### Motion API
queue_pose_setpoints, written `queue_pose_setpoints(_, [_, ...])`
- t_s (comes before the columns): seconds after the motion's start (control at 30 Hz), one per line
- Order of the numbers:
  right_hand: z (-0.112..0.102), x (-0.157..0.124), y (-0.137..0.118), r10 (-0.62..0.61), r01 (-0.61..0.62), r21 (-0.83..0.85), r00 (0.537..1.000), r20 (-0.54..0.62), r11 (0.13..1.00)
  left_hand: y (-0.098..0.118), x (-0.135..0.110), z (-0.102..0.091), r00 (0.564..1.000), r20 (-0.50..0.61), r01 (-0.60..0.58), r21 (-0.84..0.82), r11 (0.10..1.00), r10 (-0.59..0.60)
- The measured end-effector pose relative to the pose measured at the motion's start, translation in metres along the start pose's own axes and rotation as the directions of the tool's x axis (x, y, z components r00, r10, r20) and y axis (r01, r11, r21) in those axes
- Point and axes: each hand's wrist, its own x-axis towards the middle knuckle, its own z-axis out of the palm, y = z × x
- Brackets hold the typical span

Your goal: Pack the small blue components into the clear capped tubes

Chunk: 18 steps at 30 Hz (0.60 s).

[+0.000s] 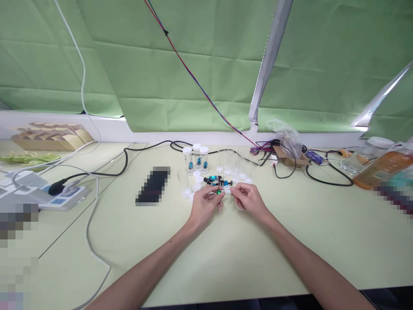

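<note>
My left hand (206, 202) is closed in a pinch on a small green part (219, 192) with a thin stem rising from it. Level with it, my right hand (248, 199) is pinched shut; whatever lies between its fingertips is too small to name. Just beyond the fingers is a heap of small blue and black parts (212, 178). Three clear tubes with white caps (196, 147) stand behind, with blue pieces inside. Loose white caps (196, 187) lie left of the heap, near an uncapped clear tube (183, 181). More clear tubes (237, 161) stand behind my right hand.
A dark pixelated rectangle (153, 186) lies to the left. Farther left are a power strip (66, 200), white cables and a cardboard divider box (51, 137). At right sit a small carton (290, 157), black cables, a clear jar (364, 157) and an orange bottle (383, 168).
</note>
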Motion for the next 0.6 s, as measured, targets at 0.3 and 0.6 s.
queue_pose_setpoints(0.3, [-0.003, 0.003, 0.001, 0.221, -0.236, 0.237, 0.971, 0.090, 0.942, -0.009, -0.002, -0.001, 0.996, 0.013, -0.088, 0.123, 0.989, 0.087])
queue_pose_setpoints(0.6, [-0.002, 0.004, 0.004, 0.273, -0.283, 0.272, 0.959, 0.075, 0.920, -0.012, -0.007, 0.000, 0.994, 0.014, -0.111, 0.153, 0.982, 0.110])
